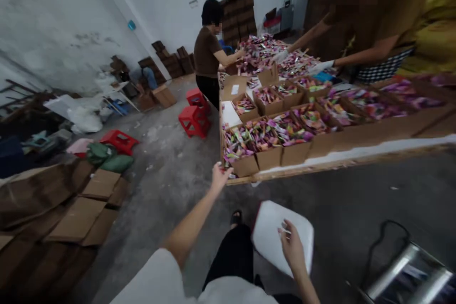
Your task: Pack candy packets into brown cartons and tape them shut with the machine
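Note:
My left hand (220,176) is at the near left corner of the long table (270,174), thumb and fingers apart, beside the end carton (242,166). That carton is full of small purple, pink and green packets (238,143). Whether the fingertips press on the table edge or a packet there is too blurred to tell. My right hand (291,242) hangs over a white-topped stool (272,216), its fingers loosely bent and apart. No object shows clearly in it. More open cartons of packets (295,128) stand in rows along the table.
Two people work at a heap of packets (263,54) on the table; one wears white gloves (320,67). Red stools (194,118) stand left of the table. Flattened cartons (78,218) lie at the left. A metal-framed device (406,270) with a cable is at lower right.

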The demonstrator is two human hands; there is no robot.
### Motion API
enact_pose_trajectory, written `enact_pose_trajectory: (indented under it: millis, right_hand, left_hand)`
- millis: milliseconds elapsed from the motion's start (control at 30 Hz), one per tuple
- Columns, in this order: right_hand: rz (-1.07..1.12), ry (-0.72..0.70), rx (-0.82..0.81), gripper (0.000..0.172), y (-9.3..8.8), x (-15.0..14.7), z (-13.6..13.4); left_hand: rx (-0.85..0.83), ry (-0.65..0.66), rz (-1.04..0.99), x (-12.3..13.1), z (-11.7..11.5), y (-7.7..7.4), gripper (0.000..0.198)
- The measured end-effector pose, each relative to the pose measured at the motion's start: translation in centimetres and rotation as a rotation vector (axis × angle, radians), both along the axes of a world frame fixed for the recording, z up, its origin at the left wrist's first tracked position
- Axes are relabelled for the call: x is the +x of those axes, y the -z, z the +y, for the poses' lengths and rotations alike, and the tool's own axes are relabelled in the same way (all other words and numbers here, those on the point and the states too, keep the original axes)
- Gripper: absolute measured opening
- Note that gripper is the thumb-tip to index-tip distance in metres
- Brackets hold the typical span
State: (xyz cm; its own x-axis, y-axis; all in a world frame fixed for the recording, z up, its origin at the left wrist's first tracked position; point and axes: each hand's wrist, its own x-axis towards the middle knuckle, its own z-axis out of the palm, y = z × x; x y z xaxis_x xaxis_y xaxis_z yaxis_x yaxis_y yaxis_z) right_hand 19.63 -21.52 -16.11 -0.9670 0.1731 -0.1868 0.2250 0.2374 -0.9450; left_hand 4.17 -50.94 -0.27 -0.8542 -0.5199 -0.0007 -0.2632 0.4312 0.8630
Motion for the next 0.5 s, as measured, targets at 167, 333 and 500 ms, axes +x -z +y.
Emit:
enact_pose_trajectory:
  millis: [167, 333, 500]
  right_hand:
    - [-0.088, 0.183, 0.005, 0.074, -2.3, -4.0, -6.6]
    - [-0.094, 0.163, 0.008, 0.063, -7.0, -4.4, -10.8]
    - [-0.106, 0.265, 0.021, 0.048, -9.0, -5.0, -13.3]
  left_hand:
    - [-0.19, 0.297, 0.032, -5.8, -1.2, -1.8, 0.035]
    - [-0.302, 0.654, -0.103, -9.0, -1.5, -4.4, 0.012]
    - [-0.486, 0.847, -0.25, -16.9, -1.1, -4.3, 0.011]
